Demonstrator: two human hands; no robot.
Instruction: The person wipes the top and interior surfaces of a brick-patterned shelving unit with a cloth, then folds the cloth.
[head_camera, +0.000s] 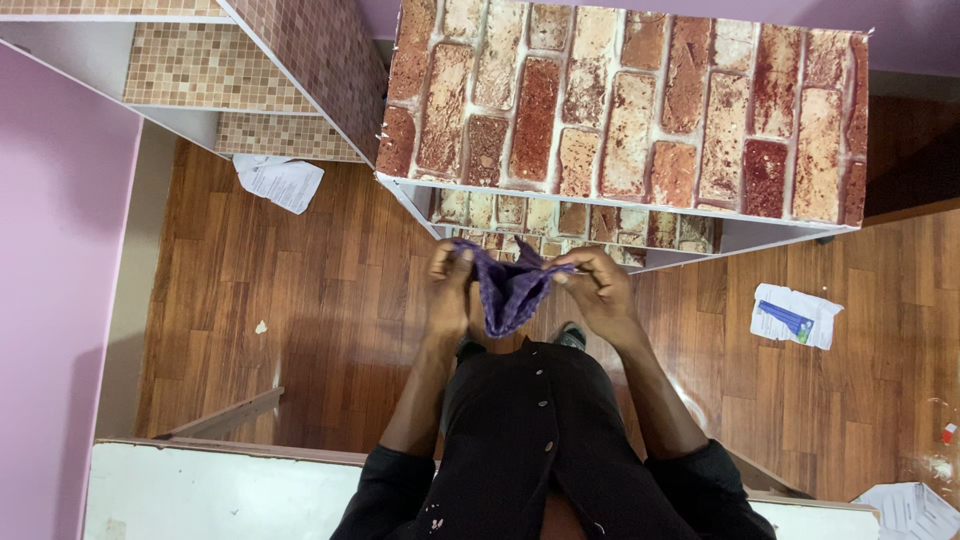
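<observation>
Below, white blue-marked paper packet (795, 316) on wood floor (300, 300), purple cloth (510, 290) between both hands' fingers (452, 262)

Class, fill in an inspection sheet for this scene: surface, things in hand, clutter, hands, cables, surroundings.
Surface: wooden plank floor, seen from above.
Things in hand: purple cloth, bunched and hanging between both hands.
Clutter: crumpled paper by the mosaic shelf; printed leaflet at right; more paper at the lower right corner.
Hands: left hand and right hand each pinch the cloth's top edge.
Cables: nothing seen.
Surroundings: brick-patterned shelf unit ahead, mosaic-patterned shelf at left, pink wall, white ledge below.
</observation>
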